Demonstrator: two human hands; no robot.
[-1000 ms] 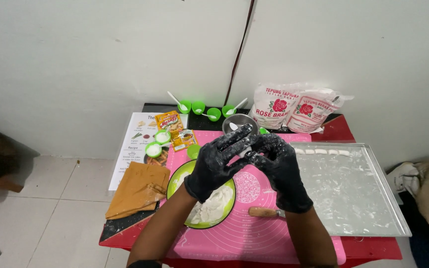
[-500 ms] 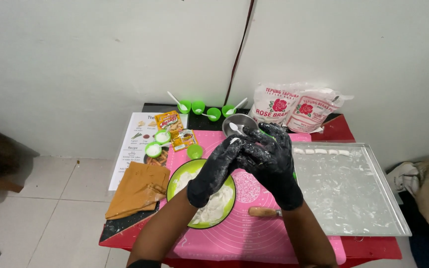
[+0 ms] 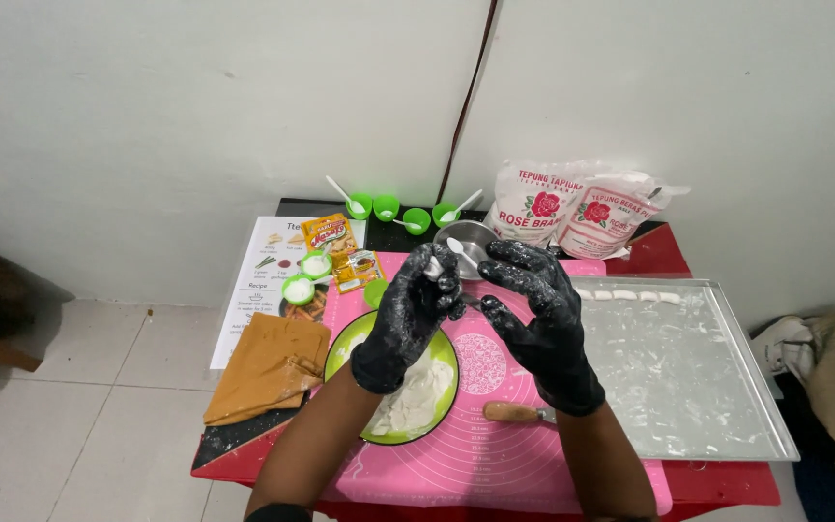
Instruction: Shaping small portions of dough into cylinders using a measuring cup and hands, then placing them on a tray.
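Far left on the low table: folded brown cloth (image 3: 268,365) lying beside a printed recipe sheet (image 3: 261,280). Just right: green plate (image 3: 342,350) holding a white dough mass (image 3: 416,398), set on a pink silicone mat (image 3: 480,454).

Left hand (image 3: 408,319), black-gloved, raised over the plate, forearm rising from the lower edge, fingers curled narrow around a small white dough piece (image 3: 434,268) pinched at the fingertips. Right hand (image 3: 538,324), also black-gloved, held just beside the left, palm turned inward, fingers half spread and bent, tips near the left fingertips; contact with the dough piece impossible to tell.

Below the right wrist: wooden-handled tool (image 3: 514,413) on the mat. Behind the hands: small metal bowl (image 3: 471,240), green cups (image 3: 387,207), two flour bags (image 3: 572,208). Far right: metal tray (image 3: 707,387), floured, with a row of white dough pieces (image 3: 630,295) along the far rim.
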